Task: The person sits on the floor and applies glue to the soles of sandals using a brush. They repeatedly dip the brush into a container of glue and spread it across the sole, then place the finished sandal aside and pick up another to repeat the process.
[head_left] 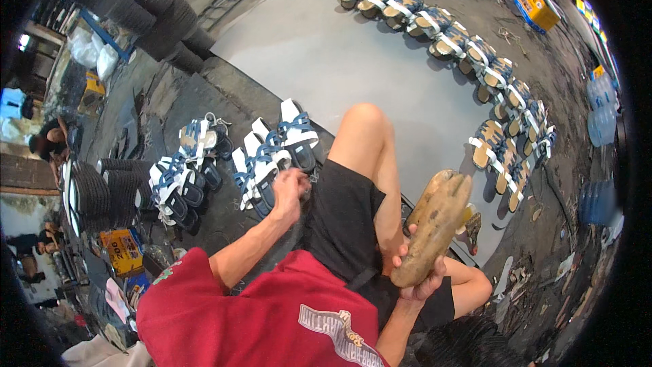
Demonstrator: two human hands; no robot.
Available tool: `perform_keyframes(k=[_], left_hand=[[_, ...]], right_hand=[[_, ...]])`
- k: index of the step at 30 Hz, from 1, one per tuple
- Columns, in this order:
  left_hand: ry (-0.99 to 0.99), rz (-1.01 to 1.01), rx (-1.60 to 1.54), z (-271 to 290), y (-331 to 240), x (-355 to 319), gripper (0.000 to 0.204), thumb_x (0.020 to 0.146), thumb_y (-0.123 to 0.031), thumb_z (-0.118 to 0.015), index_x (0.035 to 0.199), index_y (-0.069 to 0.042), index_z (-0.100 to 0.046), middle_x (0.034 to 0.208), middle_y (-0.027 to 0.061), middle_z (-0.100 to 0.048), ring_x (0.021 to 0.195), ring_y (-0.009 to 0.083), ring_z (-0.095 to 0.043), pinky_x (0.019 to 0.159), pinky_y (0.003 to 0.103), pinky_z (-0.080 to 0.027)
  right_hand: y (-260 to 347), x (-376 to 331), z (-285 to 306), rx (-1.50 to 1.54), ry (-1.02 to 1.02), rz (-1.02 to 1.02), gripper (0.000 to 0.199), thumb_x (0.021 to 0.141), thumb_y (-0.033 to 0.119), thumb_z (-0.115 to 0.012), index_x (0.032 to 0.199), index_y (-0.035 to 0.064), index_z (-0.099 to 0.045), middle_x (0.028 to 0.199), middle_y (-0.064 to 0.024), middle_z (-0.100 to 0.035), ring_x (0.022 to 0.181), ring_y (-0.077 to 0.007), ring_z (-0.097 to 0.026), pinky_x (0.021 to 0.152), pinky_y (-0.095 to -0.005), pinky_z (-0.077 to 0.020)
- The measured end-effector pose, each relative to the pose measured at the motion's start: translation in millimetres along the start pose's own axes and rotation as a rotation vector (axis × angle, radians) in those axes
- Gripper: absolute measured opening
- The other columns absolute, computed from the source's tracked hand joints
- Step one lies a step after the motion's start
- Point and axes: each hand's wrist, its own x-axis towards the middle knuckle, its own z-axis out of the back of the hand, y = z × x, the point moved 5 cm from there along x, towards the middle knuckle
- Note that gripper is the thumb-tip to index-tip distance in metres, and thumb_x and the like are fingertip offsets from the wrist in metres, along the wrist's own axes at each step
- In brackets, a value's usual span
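My right hand (420,277) is wrapped round a worn, yellowish-brown shoe last (435,224), held tilted in front of my right knee. My left hand (291,196) hovers at the near end of a row of white and navy strapped sandals (299,134) on the ground beside my left thigh. Its fingers look partly curled and blurred, and whether they touch a sandal cannot be made out. Another cluster of similar sandals (183,180) stands further left.
A long curved row of tan-soled sandals (448,41) lines the right side of a grey sheet (326,41). Stacks of dark soles (102,197) stand at the left, with more piled far left. Yellow boxes (536,7) and clear blue bottles (601,122) lie around. Other people sit at the far left.
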Motion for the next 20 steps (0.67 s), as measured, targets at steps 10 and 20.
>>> perform_keyframes(k=[10, 20], left_hand=[[0.01, 0.157, 0.042, -21.8, 11.5, -27.2, 0.031, 0.095, -0.021, -0.066, 0.119, -0.001, -0.066, 0.102, 0.0068, -0.07, 0.091, 0.0144, -0.061, 0.088, 0.033, -0.048], [-0.535, -0.353, -0.157, 153.8, -56.1, 21.3, 0.027, 0.099, -0.019, -0.065, 0.119, -0.004, -0.055, 0.104, 0.0084, -0.067, 0.085, 0.0198, -0.065, 0.081, 0.034, -0.054]], right_hand=[[-8.3, 11.6, -35.6, -1.039, -0.072, 0.115, 0.069, 0.087, 0.024, -0.071, 0.145, 0.0013, -0.041, 0.131, -0.0158, -0.056, 0.118, -0.0287, -0.06, 0.1, -0.0406, -0.0516], [-35.1, 15.7, -20.4, -0.999, -0.1, -0.046, 0.068, 0.09, 0.027, -0.071, 0.147, 0.0033, -0.042, 0.138, -0.0147, -0.052, 0.128, -0.0284, -0.052, 0.112, -0.0401, -0.0389]])
